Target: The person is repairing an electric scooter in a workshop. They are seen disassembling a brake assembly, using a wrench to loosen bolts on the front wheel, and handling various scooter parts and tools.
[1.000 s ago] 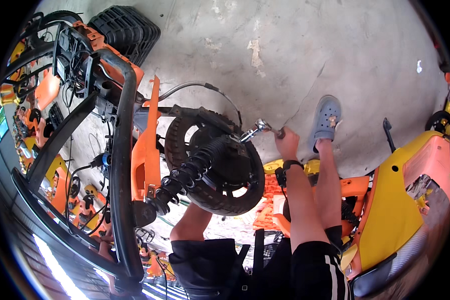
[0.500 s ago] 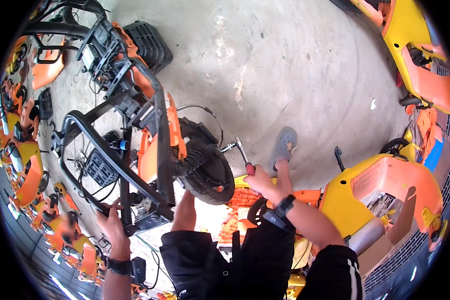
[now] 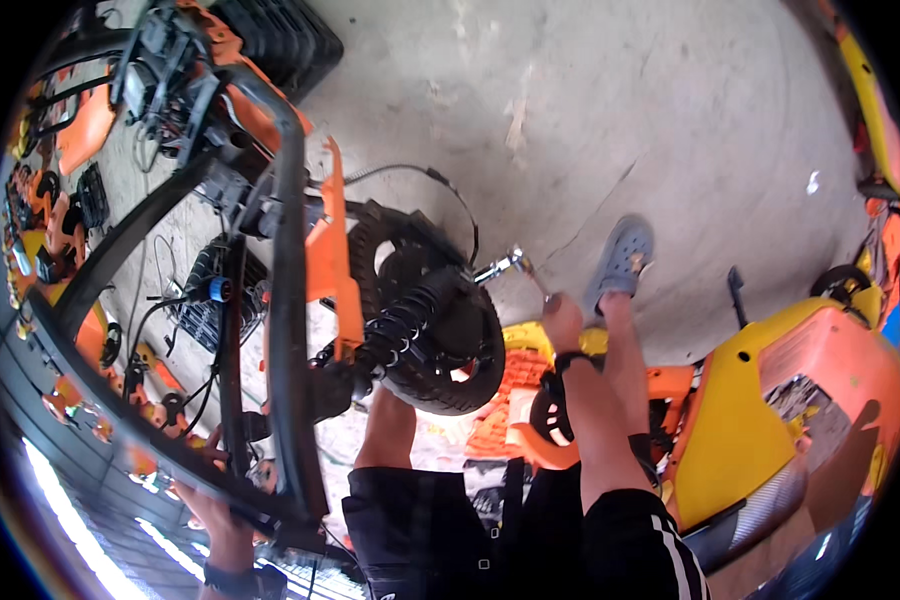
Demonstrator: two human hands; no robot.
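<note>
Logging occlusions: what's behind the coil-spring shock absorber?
Behind the coil-spring shock absorber is the black wheel, with parts showing on both sides. The strip of wheel directly behind the spring is mostly covered, so its details can't be seen.

On my feed I see a grey concrete floor (image 3: 420,130), marked by a thin crack (image 3: 600,207) and pale patches. I make out a black crate (image 3: 282,45) resting on it at upper left, an orange panel (image 3: 86,130) farther left, and a blue-grey clog (image 3: 627,252) planted right of centre.
</note>
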